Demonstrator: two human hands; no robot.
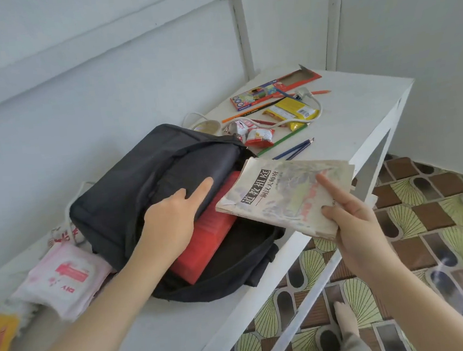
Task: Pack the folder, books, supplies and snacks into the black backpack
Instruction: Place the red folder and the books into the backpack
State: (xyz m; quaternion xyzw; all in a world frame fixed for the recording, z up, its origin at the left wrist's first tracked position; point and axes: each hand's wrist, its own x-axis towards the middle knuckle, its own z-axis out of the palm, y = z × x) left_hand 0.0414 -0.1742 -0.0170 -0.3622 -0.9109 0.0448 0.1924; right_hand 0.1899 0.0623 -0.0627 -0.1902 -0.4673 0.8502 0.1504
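The book, a worn paperback with a pale painted cover, is held in the air at the mouth of the black backpack. The right hand has its grip on the near right corner, with thumb and forefinger on the cover and the other fingers beneath. The book's far left corner already overlaps the opening, so the bag lies to the left of that grip. Its longer side seems to run from the hand toward the mouth, which suits a straight slide in. The left hand has its grip on the upper flap, lifting it, with the forefinger laid along the fabric. In the opening lies the red folder, slanted and half out. The book must pass over or beside it, and I judge that the likeliest snag. Beyond the bag the tabletop carries a coloured pencil box, loose pencils, a yellow snack pack, small red-and-white packets and a white cable, all well apart from the hands. A pink-and-white packet lies just beside the bag's near left end.
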